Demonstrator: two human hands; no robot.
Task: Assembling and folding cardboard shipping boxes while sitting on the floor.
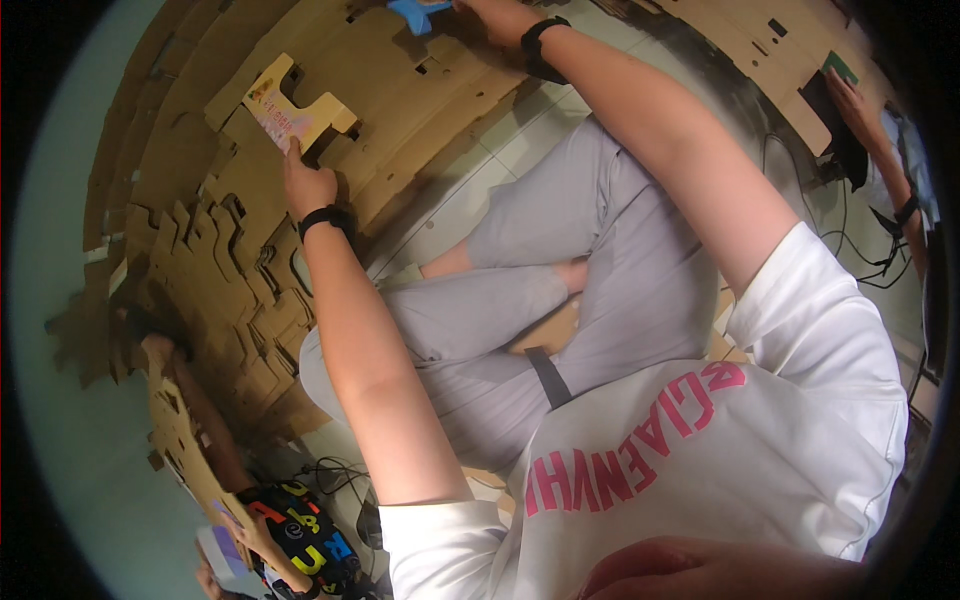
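My left hand (308, 182) is closed on the near end of a cut cardboard piece (322, 112), thumb on top. The piece is pale yellow with a U-shaped notch, and a colourful print runs along its left side. It is over a large brown cardboard sheet (390, 75). At the top edge of the view, my right hand (495, 20) is closed on a small bright blue object (418, 15). Its kind cannot be made out, as the frame cuts it off. Both wrists wear black bands.
Stacked cut cardboard (225, 270) lies to the left. Another person's arm (865, 115) holds something green at the right, beside black cables (880, 260). At lower left, someone in a patterned garment (305, 535) is near a cardboard sheet (190, 440). Tiled floor (520, 140) shows between.
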